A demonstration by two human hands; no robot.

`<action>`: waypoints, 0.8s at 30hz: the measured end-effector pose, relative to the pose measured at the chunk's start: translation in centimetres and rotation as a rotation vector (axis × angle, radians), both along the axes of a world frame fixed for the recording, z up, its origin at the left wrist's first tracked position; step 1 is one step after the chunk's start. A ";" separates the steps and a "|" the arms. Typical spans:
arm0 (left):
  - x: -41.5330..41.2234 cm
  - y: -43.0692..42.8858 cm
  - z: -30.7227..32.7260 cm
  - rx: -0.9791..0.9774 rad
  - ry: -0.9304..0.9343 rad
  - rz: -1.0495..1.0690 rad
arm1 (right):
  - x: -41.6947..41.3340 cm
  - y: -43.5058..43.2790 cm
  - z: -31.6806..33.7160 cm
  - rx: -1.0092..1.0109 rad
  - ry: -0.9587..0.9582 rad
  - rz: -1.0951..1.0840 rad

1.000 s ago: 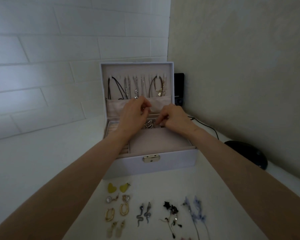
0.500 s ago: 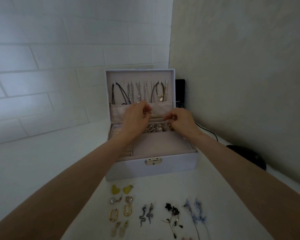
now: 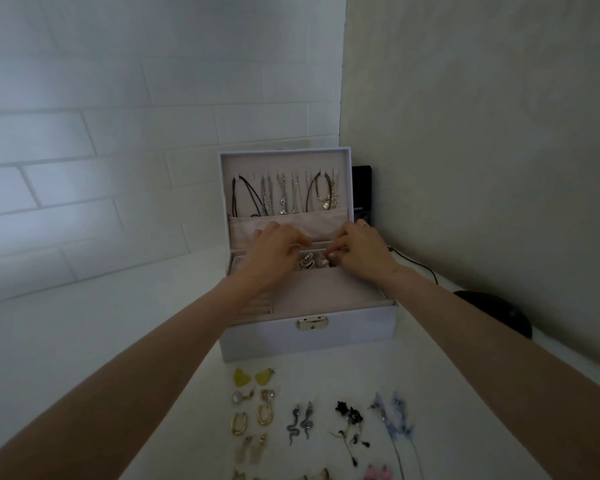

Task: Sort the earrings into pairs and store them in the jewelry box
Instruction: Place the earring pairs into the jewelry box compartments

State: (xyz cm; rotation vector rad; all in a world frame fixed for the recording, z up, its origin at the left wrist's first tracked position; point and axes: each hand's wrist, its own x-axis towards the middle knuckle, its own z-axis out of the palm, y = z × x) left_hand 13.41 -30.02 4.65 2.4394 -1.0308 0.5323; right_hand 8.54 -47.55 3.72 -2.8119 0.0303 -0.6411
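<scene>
Earrings (image 3: 310, 263), small shiny metal ones, lie in a back pocket of the open pale purple jewelry box (image 3: 274, 337). I think a pair is being tucked in; next comes a pair from the white table (image 3: 326, 372). The left hand (image 3: 274, 251) and right hand (image 3: 364, 254) curl fingers over that pocket; what they pinch, I cannot tell.

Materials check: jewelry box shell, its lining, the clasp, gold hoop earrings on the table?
Jewelry box: matte, smooth lilac shell, likely faux leather or coated board. Lining: dull beige, soft-looking, probably velvet or suede-like fabric. Clasp: pale-gold metal, judging by its glint. Hoop earrings: polished gold-tone metal with bright highlights; solid or plated, cannot tell.
</scene>
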 end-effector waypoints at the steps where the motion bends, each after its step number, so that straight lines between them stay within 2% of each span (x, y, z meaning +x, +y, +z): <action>1: -0.2 -0.4 0.0 0.111 -0.030 -0.013 | -0.1 0.0 0.0 -0.002 0.000 -0.003; 3: -0.4 -1.1 -0.3 0.277 -0.074 -0.027 | -0.1 0.1 0.0 -0.010 0.004 -0.011; 5: -0.4 -1.5 -0.7 0.357 -0.066 -0.015 | -0.2 0.0 0.0 -0.003 0.004 -0.019; 12: 0.4 -2.0 -0.5 0.399 -0.031 0.015 | -0.2 -0.1 -0.1 -0.023 0.019 -0.015; 14: 0.4 -1.9 -0.1 0.356 -0.026 0.020 | -0.4 -0.1 0.0 0.036 -0.040 -0.013; 16: 0.3 -1.1 0.2 0.223 -0.056 0.058 | -0.9 -0.4 0.0 0.145 -0.112 -0.047; 19: -0.1 2.0 0.3 0.022 -0.125 0.160 | -2.2 -1.2 -0.5 0.197 -0.084 -0.096; 21: -0.7 4.5 0.0 0.000 -0.131 0.260 | -3.5 -1.8 -1.1 0.213 -0.040 -0.121; 24: -2.4 7.4 -0.6 0.048 0.021 0.409 | -5.5 -1.8 -1.5 0.258 0.007 -0.161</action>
